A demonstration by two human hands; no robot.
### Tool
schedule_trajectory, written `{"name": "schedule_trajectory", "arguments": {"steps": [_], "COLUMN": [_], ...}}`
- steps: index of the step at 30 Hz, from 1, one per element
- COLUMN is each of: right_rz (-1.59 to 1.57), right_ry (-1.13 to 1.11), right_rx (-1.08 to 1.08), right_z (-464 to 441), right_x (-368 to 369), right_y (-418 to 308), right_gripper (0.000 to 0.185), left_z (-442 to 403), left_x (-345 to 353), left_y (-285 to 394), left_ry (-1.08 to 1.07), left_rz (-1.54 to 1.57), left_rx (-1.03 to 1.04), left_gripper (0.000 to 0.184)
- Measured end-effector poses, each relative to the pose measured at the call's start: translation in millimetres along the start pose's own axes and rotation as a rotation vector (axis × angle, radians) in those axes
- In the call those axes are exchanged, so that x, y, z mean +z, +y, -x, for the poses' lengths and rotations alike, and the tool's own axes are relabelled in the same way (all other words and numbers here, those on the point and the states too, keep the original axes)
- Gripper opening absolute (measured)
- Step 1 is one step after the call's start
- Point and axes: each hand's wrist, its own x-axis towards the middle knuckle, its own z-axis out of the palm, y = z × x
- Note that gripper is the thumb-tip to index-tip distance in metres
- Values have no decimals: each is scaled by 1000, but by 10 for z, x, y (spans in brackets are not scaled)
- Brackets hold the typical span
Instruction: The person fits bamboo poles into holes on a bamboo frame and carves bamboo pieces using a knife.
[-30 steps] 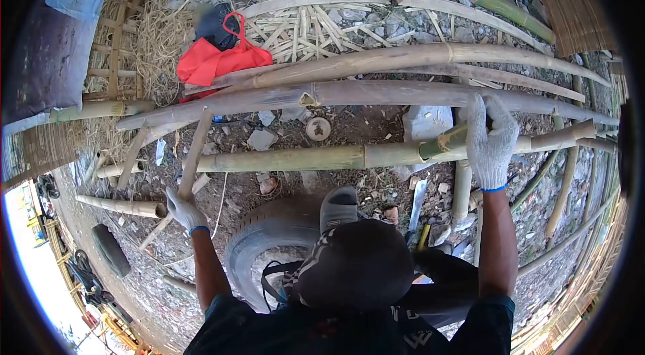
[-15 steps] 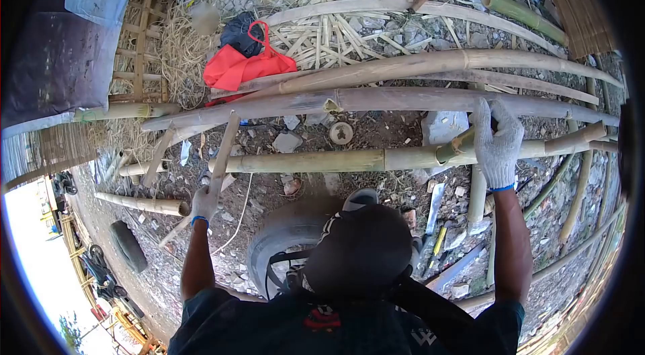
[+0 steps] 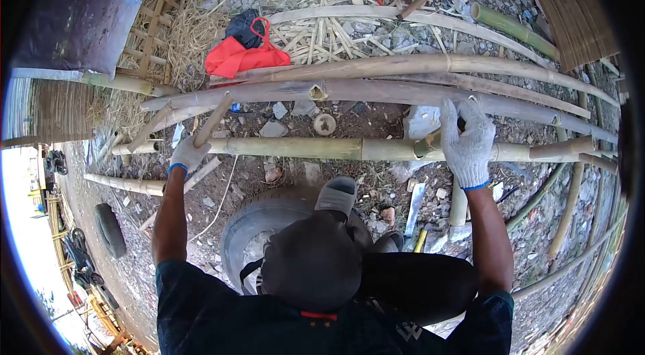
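My left hand (image 3: 190, 155), in a pale knitted glove, is closed round a flat bamboo slat (image 3: 213, 118). The slat's upper end meets the long greyish bamboo pole (image 3: 383, 91) lying crosswise ahead of me. My right hand (image 3: 468, 143), gloved too, has curled fingers whose tips press against that same pole on the right; anything inside them is hidden. Beneath the right hand runs a greener bamboo pole (image 3: 295, 147), with a short green bamboo piece (image 3: 428, 144) close to the fingers. Another slat (image 3: 149, 128) leans against the grey pole at left.
A red bag (image 3: 245, 58) and bamboo shavings (image 3: 329, 42) lie beyond the poles. Near my sandalled foot (image 3: 336, 197) are a tyre (image 3: 252, 227) and a long blade (image 3: 414, 208). A hammer-like tool (image 3: 416, 4) rests at the back. Rubble covers the ground.
The view has shifted. My left hand has moved up towards the grey pole, still round the slat. My right hand stays at the pole, and more of my foot shows.
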Motion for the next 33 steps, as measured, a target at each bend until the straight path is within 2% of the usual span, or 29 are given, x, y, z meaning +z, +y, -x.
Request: {"name": "schedule_trajectory", "arguments": {"steps": [5, 8, 11, 14, 15, 18, 19, 21, 23, 24, 25, 28, 29, 32, 33], "right_rz": [9, -7, 13, 29, -2, 47, 76, 79, 43, 66, 89, 136, 125, 125, 117], "right_ry": [1, 15, 26, 47, 79, 51, 46, 32, 74, 76, 75, 2, -3, -18, -19], "right_rx": [-36, -33, -39, -51, -48, -66, -72, -52, -68, -84, -97, -29, -20, 15, 25], "right_z": [161, 160, 200, 247, 249, 220, 179, 130, 32, 9, -9, -39, -62, -139, -148], "right_x": [-13, -9, -6, -46, -39, -37, -42, -30, 43, 64, 71, 53, 62, 66, 74], "right_y": [-22, -28, -9, -61, -86, -21, -13, -7, 9, 40, 85, 33, 75, 81, 88], "right_gripper": [28, 29, 29, 29, 30, 30, 31, 30, 29, 29, 30, 34, 35, 38, 38], "left_z": [45, 209, 142, 285, 326, 191, 300, 299, 270, 248, 372, 498, 466, 557, 623], "left_x": [-228, -554, -635, -720, -717, -361, -325, 166, 823, 1155, 1273, 1535, 1627, 1370, 1231], "left_y": [346, 912, 1086, 1316, 1313, 765, 657, 278, 43, -171, -62, -49, -138, 91, 277], "left_ry": [-45, -160, -112, -124, -129, 25, 19, 209, 364, 413, 438, 292, 245, 443, 432], "left_rz": [-30, 161, 211, 263, 282, 784, 975, 1254, 1111, 636, 436, 248, 273, 360, 382], "left_rx": [44, -37, 124, 100, 123, -28, -66, -118, -217, 7, 133, 160, 7, 46, 106], "left_gripper": [55, 57, 61, 64, 77, 87, 91, 79, 58, 39, 36, 35, 36, 39, 47]}}
